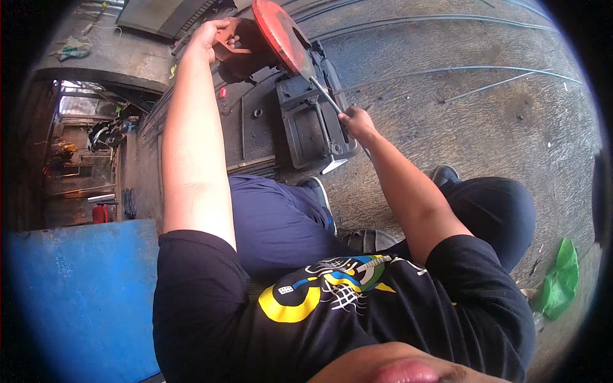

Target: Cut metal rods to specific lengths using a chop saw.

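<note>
A cut-off saw with a round red blade guard (pixel 281 35) and a dark metal base (pixel 297 121) stands on the floor before me. Up at its red handle, my left hand (pixel 216 39) is closed with the fingers wrapped round the grip. My right hand (pixel 359 124) grips a thin grey metal rod (pixel 329 97), whose far end runs up to the lower edge of the guard. Beside the rod, the vise screw (pixel 322 121) lies along the base. Where the rod meets the blade is hidden by the guard.
Long thin rods (pixel 440 18) lie across the floor at the far right, and a shorter one (pixel 243 127) lies left of the saw. A small ring (pixel 257 113) sits nearby. A blue panel (pixel 83 293) stands at my left, green plastic (pixel 560 281) at my right.
</note>
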`<state>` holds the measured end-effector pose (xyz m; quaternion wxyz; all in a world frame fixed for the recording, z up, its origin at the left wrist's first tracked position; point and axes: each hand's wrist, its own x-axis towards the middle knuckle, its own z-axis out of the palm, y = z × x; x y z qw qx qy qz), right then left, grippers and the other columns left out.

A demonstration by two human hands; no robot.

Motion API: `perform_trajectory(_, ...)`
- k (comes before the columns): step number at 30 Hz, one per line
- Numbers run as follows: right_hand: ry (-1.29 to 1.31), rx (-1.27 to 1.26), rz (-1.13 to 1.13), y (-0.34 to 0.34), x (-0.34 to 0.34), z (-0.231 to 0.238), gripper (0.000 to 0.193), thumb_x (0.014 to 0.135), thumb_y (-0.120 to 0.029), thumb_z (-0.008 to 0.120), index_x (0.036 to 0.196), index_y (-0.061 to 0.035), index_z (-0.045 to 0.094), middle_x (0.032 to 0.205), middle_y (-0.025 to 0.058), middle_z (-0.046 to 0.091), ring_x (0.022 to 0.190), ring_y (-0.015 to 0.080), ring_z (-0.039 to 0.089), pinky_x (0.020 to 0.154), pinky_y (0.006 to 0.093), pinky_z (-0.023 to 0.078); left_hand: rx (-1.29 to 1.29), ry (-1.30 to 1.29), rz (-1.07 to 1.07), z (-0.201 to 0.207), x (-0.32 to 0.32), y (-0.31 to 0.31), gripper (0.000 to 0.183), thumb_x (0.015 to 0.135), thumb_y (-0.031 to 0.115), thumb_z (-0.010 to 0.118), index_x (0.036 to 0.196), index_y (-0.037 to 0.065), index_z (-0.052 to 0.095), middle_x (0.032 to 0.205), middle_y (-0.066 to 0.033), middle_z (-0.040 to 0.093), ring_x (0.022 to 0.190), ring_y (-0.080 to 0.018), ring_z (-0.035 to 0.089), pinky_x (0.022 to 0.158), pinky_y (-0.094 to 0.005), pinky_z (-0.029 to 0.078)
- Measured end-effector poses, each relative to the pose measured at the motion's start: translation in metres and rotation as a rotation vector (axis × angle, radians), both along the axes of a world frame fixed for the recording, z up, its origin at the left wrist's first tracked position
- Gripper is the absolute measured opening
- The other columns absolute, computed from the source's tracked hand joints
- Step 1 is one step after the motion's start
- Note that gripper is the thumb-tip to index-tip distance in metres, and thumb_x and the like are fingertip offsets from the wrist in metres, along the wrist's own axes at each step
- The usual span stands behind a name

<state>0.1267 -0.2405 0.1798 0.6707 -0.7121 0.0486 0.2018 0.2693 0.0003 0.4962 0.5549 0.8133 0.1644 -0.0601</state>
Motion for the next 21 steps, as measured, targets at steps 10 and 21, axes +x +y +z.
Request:
perform_trajectory(10, -0.102, -0.187, -0.044, 0.003, 0.002, -0.004, 0.031, 0.076, -0.027, 0.071, 0.09, -0.001, 0.062, 0.084, 0.0169, 0.065, 0.081, 0.0287, 0.063, 0.073, 0.0374, 0.048, -0.006, -0.026, -0.01, -0.002, 0.003, 0.004, 0.038, 0.086, 0.019, 0.054, 0.118, 0.001, 0.048, 0.084, -0.0165, 0.061, 0.066, -0.0185, 0.06, 0.057, -0.0265, 0.052)
perform_trajectory(21, -0.124, -0.28, -0.073, 0.005, 0.0, 0.008, 0.033, 0.072, -0.026, 0.075, 0.089, -0.0025, 0.058, 0.088, 0.0178, 0.064, 0.088, 0.0319, 0.062, 0.075, 0.0398, 0.047, -0.049, 0.001, 0.013, -0.004, 0.003, 0.005, 0.038, 0.085, 0.023, 0.054, 0.113, -0.004, 0.049, 0.082, -0.0165, 0.059, 0.069, -0.0221, 0.061, 0.061, -0.0302, 0.053)
